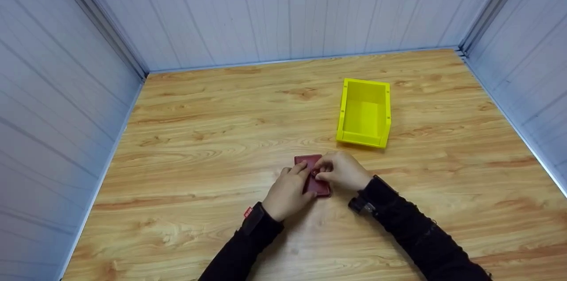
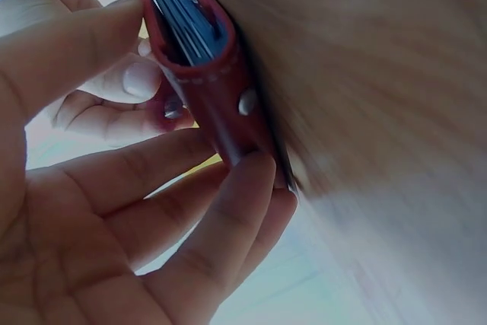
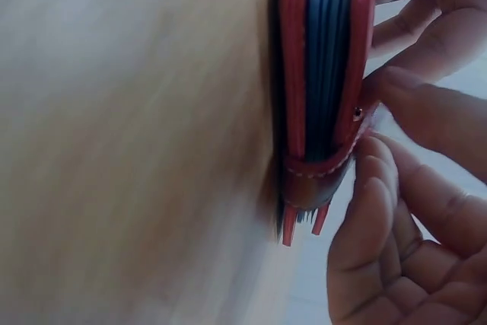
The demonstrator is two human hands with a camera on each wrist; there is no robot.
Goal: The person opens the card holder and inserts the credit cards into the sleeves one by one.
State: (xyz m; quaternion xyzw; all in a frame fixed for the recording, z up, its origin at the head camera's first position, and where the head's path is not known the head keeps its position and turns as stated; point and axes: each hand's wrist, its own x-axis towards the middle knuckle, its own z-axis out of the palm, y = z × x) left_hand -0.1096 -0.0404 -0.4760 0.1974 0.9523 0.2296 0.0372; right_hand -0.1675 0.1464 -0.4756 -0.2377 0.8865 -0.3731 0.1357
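Note:
A dark red card wallet (image 1: 320, 188), stitched along its edges, lies on the wooden table in the head view. My left hand (image 1: 289, 190) holds it from the left, with the thumb at the near end and fingers along the spine, as the left wrist view shows. Several cards (image 2: 186, 24) fill the wallet between its covers. On the wallet's right side, my right hand (image 1: 345, 170) pinches the end of its snap strap (image 3: 316, 184) between thumb and fingers. The strap wraps round the open side, its tip lifted off the cover; a metal snap (image 3: 358, 114) shows there.
A yellow open bin (image 1: 384, 132) stands on the table beyond my right hand. Pale panelled walls (image 1: 283, 10) close off the back and both sides of the wooden table (image 1: 199, 139).

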